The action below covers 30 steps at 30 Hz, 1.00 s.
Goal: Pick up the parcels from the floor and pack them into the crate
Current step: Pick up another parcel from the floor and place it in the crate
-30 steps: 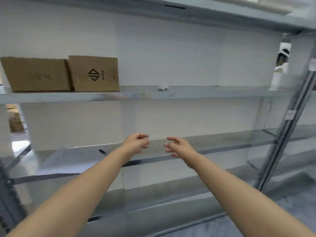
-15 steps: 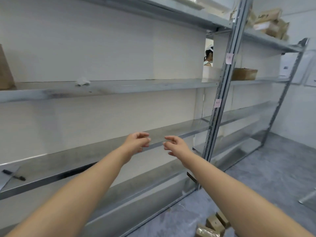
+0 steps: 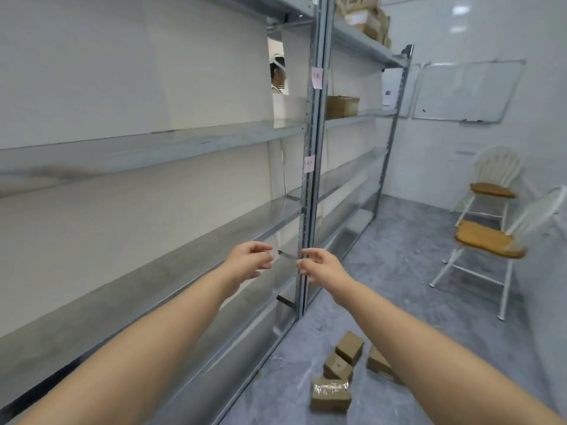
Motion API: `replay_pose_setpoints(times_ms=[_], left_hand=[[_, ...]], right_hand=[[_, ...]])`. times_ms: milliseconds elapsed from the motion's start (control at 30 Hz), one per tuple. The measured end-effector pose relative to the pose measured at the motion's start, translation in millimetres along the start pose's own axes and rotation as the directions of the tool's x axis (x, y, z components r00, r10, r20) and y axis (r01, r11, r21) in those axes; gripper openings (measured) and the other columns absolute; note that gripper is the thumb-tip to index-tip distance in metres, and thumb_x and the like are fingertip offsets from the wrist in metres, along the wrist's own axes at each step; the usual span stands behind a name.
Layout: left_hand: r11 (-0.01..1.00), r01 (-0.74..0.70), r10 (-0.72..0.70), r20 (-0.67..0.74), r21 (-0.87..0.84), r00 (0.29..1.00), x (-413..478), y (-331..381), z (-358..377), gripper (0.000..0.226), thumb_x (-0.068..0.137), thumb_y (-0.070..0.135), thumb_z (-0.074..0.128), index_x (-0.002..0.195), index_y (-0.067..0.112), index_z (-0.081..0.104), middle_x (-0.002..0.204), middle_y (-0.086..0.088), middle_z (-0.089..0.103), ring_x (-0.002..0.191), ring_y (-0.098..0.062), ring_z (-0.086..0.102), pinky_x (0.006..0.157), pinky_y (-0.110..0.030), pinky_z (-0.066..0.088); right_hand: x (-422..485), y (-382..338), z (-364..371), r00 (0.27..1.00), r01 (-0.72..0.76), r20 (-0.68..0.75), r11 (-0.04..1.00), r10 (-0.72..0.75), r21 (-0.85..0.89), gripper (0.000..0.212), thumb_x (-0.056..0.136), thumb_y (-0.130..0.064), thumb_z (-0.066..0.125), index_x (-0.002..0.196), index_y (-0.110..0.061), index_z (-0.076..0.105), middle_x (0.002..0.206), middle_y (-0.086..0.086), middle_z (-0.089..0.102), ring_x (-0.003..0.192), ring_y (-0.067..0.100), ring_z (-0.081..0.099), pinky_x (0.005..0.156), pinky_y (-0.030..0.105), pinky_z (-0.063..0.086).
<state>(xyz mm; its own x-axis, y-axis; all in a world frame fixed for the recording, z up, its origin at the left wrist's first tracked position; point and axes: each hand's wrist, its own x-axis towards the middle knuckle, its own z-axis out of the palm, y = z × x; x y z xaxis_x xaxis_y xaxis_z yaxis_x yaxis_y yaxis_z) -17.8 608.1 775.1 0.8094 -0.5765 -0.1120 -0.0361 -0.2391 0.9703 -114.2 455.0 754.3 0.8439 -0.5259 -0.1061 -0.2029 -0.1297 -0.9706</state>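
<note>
Several small brown cardboard parcels [image 3: 349,348] lie in a loose cluster on the grey floor, low and right of centre; one is wrapped in clear tape [image 3: 329,395], and one is partly hidden behind my right forearm. Both arms are stretched forward at mid-height, well above the parcels. My left hand [image 3: 250,263] and my right hand [image 3: 319,265] are close together, fingers loosely curled and apart, holding nothing. No crate is in view.
Grey metal shelving [image 3: 306,185] runs along the left wall, with cardboard boxes [image 3: 342,106] on its far shelves. Two white chairs with tan cushions [image 3: 487,240] stand at the right. A whiteboard [image 3: 466,90] hangs on the far wall. Another person's head shows behind the shelves.
The view has swung right along the shelving. The parcels on the floor, the chairs and the whiteboard have come into sight. My hands keep the same pose.
</note>
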Motion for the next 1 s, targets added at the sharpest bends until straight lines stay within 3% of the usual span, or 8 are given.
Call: replay_pose_setpoints(times_ms=[233,367,500,567,767,867,1000], left_hand=[[0.998,-0.038,0.028,0.206,0.045,0.978,76,9,28,0.022,0.088,0.017,0.064,0.11,0.017,0.061,0.093,0.0,0.064,0.085,-0.013,0.061,0.07,-0.023,0.043],[0.995,-0.035,0.002,0.32,0.099,0.948,109,-9,62,0.025,0.088,0.018,0.064,0.113,0.015,0.06,0.101,-0.005,0.065,0.08,-0.009,0.062,0.066,-0.022,0.044],[0.99,-0.008,-0.049,0.404,0.138,0.913,131,-23,108,0.032,0.089,0.022,0.064,0.119,0.015,0.059,0.112,-0.003,0.065,0.087,-0.01,0.064,0.079,-0.028,0.048],[0.985,-0.007,-0.07,0.442,0.171,0.894,145,-25,140,0.033,0.089,0.023,0.063,0.121,0.015,0.058,0.114,-0.002,0.065,0.091,-0.011,0.064,0.078,-0.026,0.047],[0.982,-0.013,-0.078,0.47,0.188,0.879,196,-13,229,0.029,0.09,0.023,0.063,0.118,0.017,0.059,0.115,0.0,0.064,0.1,-0.015,0.064,0.086,-0.031,0.049],[0.985,0.011,-0.093,0.48,0.17,0.873,232,-1,279,0.021,0.088,0.024,0.064,0.108,0.023,0.06,0.114,0.002,0.065,0.095,-0.011,0.066,0.089,-0.033,0.05],[0.987,0.06,-0.125,0.472,0.15,0.873,275,-5,338,0.018,0.088,0.023,0.064,0.106,0.024,0.059,0.116,0.001,0.066,0.088,-0.007,0.066,0.083,-0.029,0.049]], right_hand=[[30,9,-31,0.979,-0.05,-0.198,0.998,0.054,0.026,0.031,0.091,-0.016,0.059,0.121,-0.014,0.054,0.11,0.012,0.063,0.087,0.014,0.059,0.065,0.02,0.047],[31,37,-57,0.937,-0.149,-0.308,0.986,0.163,0.069,0.034,0.092,-0.018,0.059,0.125,-0.013,0.053,0.107,0.006,0.059,0.092,0.015,0.059,0.073,0.025,0.049],[34,73,-86,0.892,-0.225,-0.38,0.97,0.244,0.093,0.036,0.092,-0.018,0.058,0.127,-0.012,0.052,0.109,0.006,0.059,0.095,0.017,0.06,0.082,0.03,0.046],[44,91,-108,0.87,-0.254,-0.407,0.96,0.279,0.118,0.035,0.092,-0.018,0.059,0.126,-0.012,0.053,0.114,0.008,0.06,0.096,0.018,0.06,0.084,0.03,0.046],[86,118,-190,0.854,-0.25,-0.44,0.961,0.276,0.117,0.037,0.092,-0.019,0.057,0.128,-0.011,0.052,0.125,0.012,0.057,0.097,0.018,0.058,0.086,0.031,0.046],[113,124,-245,0.848,-0.25,-0.449,0.959,0.282,0.131,0.038,0.093,-0.018,0.056,0.129,-0.011,0.05,0.127,0.011,0.056,0.098,0.018,0.058,0.086,0.031,0.045],[150,146,-300,0.854,-0.301,-0.422,0.951,0.304,0.075,0.04,0.093,-0.018,0.056,0.131,-0.009,0.049,0.126,0.014,0.055,0.11,0.026,0.06,0.09,0.034,0.047]])
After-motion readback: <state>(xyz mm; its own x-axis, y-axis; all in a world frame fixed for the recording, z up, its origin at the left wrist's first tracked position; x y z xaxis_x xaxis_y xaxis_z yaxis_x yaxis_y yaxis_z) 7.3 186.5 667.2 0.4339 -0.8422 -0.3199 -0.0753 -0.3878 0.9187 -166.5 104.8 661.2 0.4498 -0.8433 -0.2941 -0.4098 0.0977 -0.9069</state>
